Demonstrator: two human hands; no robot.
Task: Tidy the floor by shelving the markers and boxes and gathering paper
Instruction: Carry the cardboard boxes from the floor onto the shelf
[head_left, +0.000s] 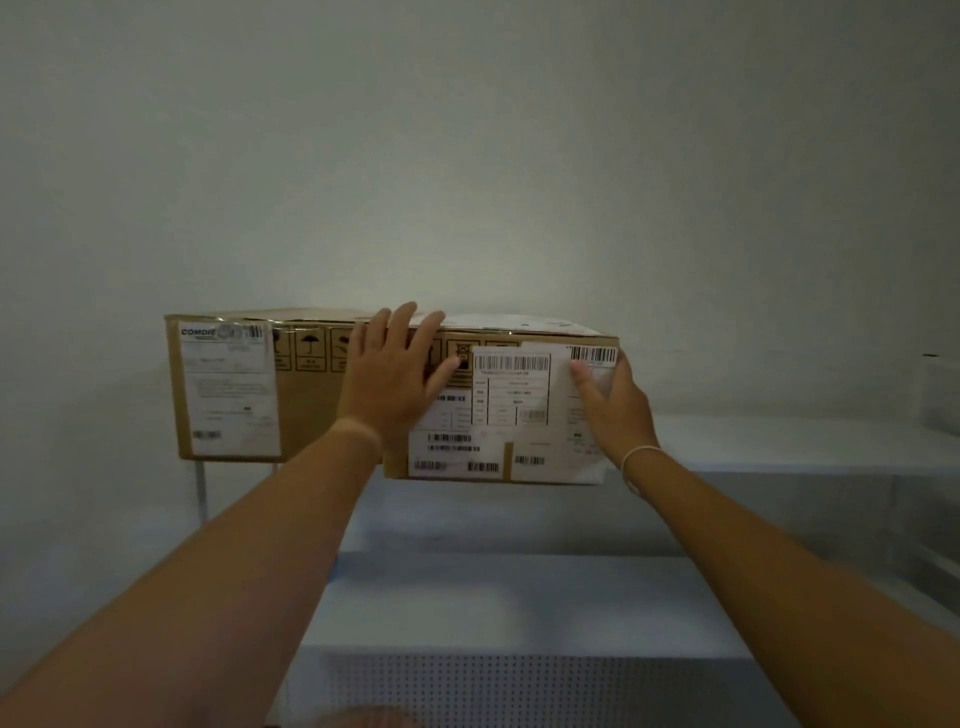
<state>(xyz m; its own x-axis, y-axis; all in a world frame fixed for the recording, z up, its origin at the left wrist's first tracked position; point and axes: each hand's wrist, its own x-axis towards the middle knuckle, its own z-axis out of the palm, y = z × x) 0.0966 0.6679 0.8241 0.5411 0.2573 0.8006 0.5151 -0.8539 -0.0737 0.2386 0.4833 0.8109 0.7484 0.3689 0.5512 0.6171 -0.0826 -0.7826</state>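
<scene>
Both arms reach up to a shut box (332, 395) on a shelf (779, 441). Left hand (389, 374) lies flat on it, fingers spread. Right hand (613, 405) grips its right corner.

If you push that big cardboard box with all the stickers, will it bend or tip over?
The cardboard box will probably stay stiff: its edges look straight under the left hand and right hand. It is wide and low, so it should slide rather than tip. Its fragile-type symbols suggest pushing gently.
</scene>
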